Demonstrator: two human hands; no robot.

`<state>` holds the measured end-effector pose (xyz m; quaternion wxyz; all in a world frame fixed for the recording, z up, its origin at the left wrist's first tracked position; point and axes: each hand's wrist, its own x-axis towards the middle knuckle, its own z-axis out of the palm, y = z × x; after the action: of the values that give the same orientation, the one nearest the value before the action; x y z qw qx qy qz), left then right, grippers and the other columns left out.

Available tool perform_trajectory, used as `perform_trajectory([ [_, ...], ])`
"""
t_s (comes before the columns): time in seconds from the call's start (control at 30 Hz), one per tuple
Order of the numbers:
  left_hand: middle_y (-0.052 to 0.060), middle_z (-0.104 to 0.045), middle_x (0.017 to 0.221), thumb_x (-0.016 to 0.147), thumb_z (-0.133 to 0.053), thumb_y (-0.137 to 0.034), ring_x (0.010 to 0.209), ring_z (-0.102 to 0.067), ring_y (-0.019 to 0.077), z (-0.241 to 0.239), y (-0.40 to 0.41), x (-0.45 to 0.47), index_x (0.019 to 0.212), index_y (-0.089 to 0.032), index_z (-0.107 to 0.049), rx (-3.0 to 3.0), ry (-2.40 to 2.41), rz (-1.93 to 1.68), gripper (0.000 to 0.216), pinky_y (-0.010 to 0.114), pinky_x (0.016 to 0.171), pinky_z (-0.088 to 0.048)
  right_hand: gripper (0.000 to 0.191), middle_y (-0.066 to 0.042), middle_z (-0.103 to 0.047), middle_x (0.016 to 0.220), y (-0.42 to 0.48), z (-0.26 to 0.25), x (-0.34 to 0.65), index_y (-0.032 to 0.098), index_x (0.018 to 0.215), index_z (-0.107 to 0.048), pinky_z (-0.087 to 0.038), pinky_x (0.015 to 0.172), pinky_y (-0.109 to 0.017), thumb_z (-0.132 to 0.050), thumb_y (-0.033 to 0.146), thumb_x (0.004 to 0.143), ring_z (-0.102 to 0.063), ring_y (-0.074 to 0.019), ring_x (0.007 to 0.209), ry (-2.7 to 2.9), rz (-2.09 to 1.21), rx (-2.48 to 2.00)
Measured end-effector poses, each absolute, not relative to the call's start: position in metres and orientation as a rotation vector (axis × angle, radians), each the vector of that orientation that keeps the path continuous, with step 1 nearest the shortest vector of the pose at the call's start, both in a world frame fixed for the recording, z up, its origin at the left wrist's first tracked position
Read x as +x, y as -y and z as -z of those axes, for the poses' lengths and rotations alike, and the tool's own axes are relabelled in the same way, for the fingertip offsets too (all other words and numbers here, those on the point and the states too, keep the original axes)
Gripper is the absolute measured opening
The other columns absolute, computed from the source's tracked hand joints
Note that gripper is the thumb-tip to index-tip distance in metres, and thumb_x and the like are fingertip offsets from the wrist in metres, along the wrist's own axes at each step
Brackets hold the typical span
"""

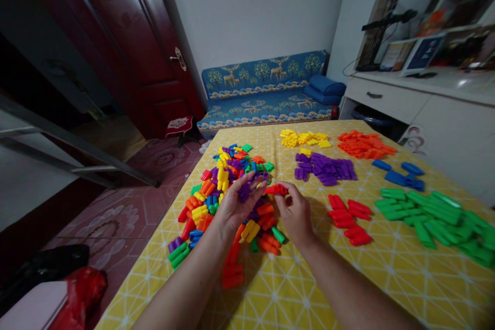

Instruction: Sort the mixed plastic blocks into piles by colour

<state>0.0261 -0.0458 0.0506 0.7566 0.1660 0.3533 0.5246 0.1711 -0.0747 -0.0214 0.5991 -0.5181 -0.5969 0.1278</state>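
My right hand (296, 211) pinches a red plastic building piece (276, 190) between thumb and fingers, just above the table at the right edge of a mixed pile. My left hand (240, 203) is over that pile, its fingers stretched and apart, pointing toward the red piece. A purple piece (244, 192) shows in the gap between its thumb and fingers; whether it lies behind or touches the hand I cannot tell. The mixed pile (201, 211) holds red, orange, yellow, green, blue and purple pieces. Right of my right hand lies a small red group (348, 219).
On the yellow tablecloth (309, 289) lie single-colour groups: purple (327, 167), yellow (303, 138), orange (365, 144), blue (404, 178) and green (436, 216). Beyond the table are a blue patterned sofa (263, 98), a red door (127, 36) and a white cabinet (452, 124).
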Motion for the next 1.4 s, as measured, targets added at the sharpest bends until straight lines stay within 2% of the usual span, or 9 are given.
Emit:
perform_trajectory([
  [0.1, 0.007, -0.07, 0.094, 0.074, -0.078, -0.031, 0.072, -0.068, 0.0127, -0.043, 0.042, 0.022, 0.1, -0.015, -0.065, 0.579, -0.865, -1.236, 0.034, 0.017, 0.053, -0.053, 0.026, -0.007, -0.071, 0.097, 0.071, 0.025, 0.176, 0.02, 0.113, -0.061, -0.052, 0.065, -0.029, -0.056, 0.032, 0.09, -0.066, -0.0181, 0.078, 1.203, -0.457, -1.222],
  [0.23, -0.004, -0.055, 0.069, 0.054, -0.086, -0.054, 0.042, -0.033, -0.0009, -0.032, 0.037, 0.015, 0.095, -0.015, -0.068, 0.853, -1.005, -1.327, 0.06, 0.01, 0.033, -0.02, 0.034, -0.007, -0.071, 0.098, 0.068, 0.026, 0.177, 0.02, 0.118, -0.059, -0.051, 0.066, -0.029, -0.058, 0.038, 0.089, -0.065, -0.0175, 0.076, 1.142, -0.584, -1.169],
  [0.4, -0.004, -0.045, 0.066, 0.072, -0.068, -0.062, 0.05, -0.037, 0.0044, -0.017, 0.027, 0.01, 0.102, -0.015, -0.071, 0.935, -1.075, -1.375, 0.056, 0.014, 0.04, -0.028, 0.032, -0.006, -0.071, 0.095, 0.069, 0.024, 0.175, 0.02, 0.112, -0.06, -0.052, 0.066, -0.029, -0.062, 0.038, 0.086, -0.065, -0.0172, 0.073, 1.153, -0.631, -1.16],
  [0.57, 0.0, -0.059, 0.078, 0.071, -0.064, -0.028, 0.061, -0.048, 0.0092, -0.002, 0.023, 0.006, 0.115, -0.018, -0.068, 1.057, -1.037, -1.424, 0.046, 0.018, 0.05, -0.038, 0.022, -0.004, -0.069, 0.087, 0.07, 0.025, 0.174, 0.02, 0.099, -0.056, -0.05, 0.065, -0.027, -0.063, 0.033, 0.082, -0.065, -0.0173, 0.075, 1.15, -0.55, -1.18],
  [0.73, 0.001, -0.067, 0.093, 0.07, -0.072, -0.021, 0.073, -0.056, 0.0127, -0.001, 0.03, 0.009, 0.115, -0.023, -0.069, 1.285, -1.138, -1.488, 0.045, 0.02, 0.065, -0.045, 0.01, -0.002, -0.068, 0.08, 0.071, 0.019, 0.202, 0.021, 0.088, -0.059, -0.046, 0.06, -0.027, -0.059, 0.022, 0.078, -0.062, -0.0167, 0.069, 1.353, -0.298, -1.46],
  [0.97, 0.002, -0.068, 0.095, 0.072, -0.075, -0.023, 0.081, -0.059, 0.0149, 0.003, 0.03, 0.011, 0.114, -0.021, -0.069, 1.344, -1.167, -1.451, 0.043, 0.022, 0.073, -0.048, 0.026, -0.006, -0.071, 0.092, 0.098, 0.003, 0.28, 0.023, 0.09, -0.066, -0.045, 0.076, -0.037, -0.051, 0.01, 0.074, -0.06, -0.024, 0.09, 1.911, 0.258, -1.682],
  [1.1, 0.002, -0.069, 0.09, 0.072, -0.074, -0.023, 0.079, -0.06, 0.0153, 0.005, 0.029, 0.011, 0.112, -0.021, -0.069, 1.362, -1.183, -1.454, 0.041, 0.023, 0.073, -0.049, 0.047, -0.002, -0.068, 0.12, 0.125, 0.011, 0.296, 0.028, 0.107, -0.068, -0.039, 0.097, -0.048, -0.052, 0.009, 0.066, -0.056, -0.0263, 0.113, 2.098, 0.28, -1.565],
  [1.27, 0.002, -0.07, 0.095, 0.08, -0.065, -0.018, 0.093, -0.061, 0.0181, -0.002, 0.034, 0.01, 0.105, -0.022, -0.074, 1.452, -1.157, -1.489, 0.027, 0.027, 0.088, -0.046, 0.043, -0.003, -0.062, 0.133, 0.135, 0.026, 0.296, 0.031, 0.126, -0.061, -0.028, 0.104, -0.066, -0.057, 0.03, 0.083, -0.05, -0.0326, 0.124, 2.148, 0.284, -1.537],
  [1.4, 0.003, -0.07, 0.103, 0.081, -0.062, -0.016, 0.105, -0.06, 0.0208, -0.007, 0.038, 0.012, 0.103, -0.022, -0.074, 1.421, -1.097, -1.484, 0.026, 0.03, 0.099, -0.042, 0.019, -0.004, -0.067, 0.123, 0.126, 0.016, 0.278, 0.029, 0.095, -0.072, -0.026, 0.105, -0.069, -0.054, 0.032, 0.089, -0.05, -0.0325, 0.125, 2.062, 0.264, -1.493],
])
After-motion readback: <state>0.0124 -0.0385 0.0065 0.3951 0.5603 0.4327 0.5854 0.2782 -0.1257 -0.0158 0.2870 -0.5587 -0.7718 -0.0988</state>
